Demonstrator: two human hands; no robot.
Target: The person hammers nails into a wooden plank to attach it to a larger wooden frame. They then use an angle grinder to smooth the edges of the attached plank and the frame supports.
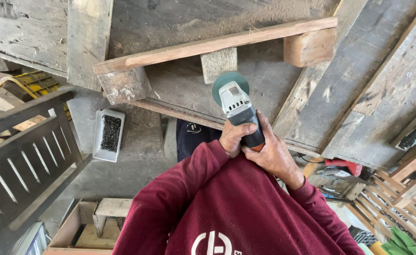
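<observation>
Both my hands grip an angle grinder (236, 106) with a grey head, dark body and green disc. My left hand (234, 137) wraps the handle from the left, and my right hand (274, 153) clasps it from the right. The disc (227, 84) sits just below the middle wooden block (218, 62) of a pallet-like piece: a long reddish plank (208, 45) with blocks at the left (124, 85) and right (309, 46). The piece rests on a weathered wooden workbench (274, 75). My maroon sleeves fill the lower frame.
A white tray of dark nails (109, 134) lies on the floor at left. A dark slatted wooden frame (23, 160) stands at far left. Cardboard boxes (90, 226) sit below. Stacked timber and a red tool (342, 165) are at right.
</observation>
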